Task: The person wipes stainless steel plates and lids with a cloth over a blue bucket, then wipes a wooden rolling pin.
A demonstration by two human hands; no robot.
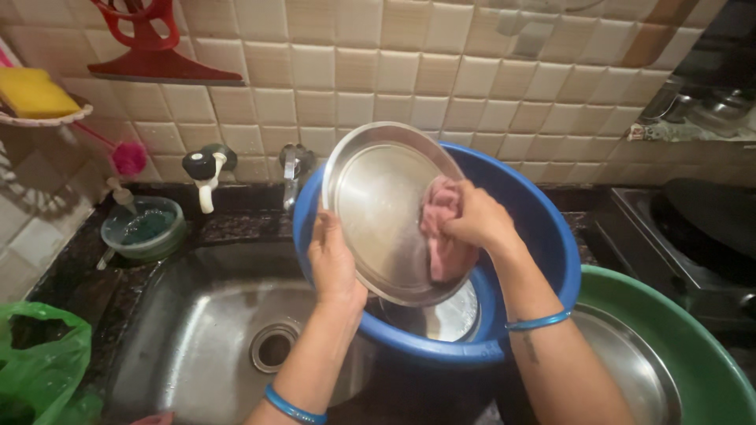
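Note:
I hold a round steel plate [378,205] tilted upright over a blue plastic tub [543,236]. My left hand [335,260] grips the plate's lower left rim. My right hand [472,216] presses a pink cloth [445,236] against the plate's inner face near its right edge. More steel dishes [441,315] lie in the bottom of the tub, partly hidden behind the plate.
The tub rests on the right edge of a steel sink [205,330] with a drain [272,346]. Two taps [206,169] stick out of the tiled wall. A green tub [677,346] holding a steel dish is at right, a small bowl [146,228] at left, a green bag [39,354] at lower left.

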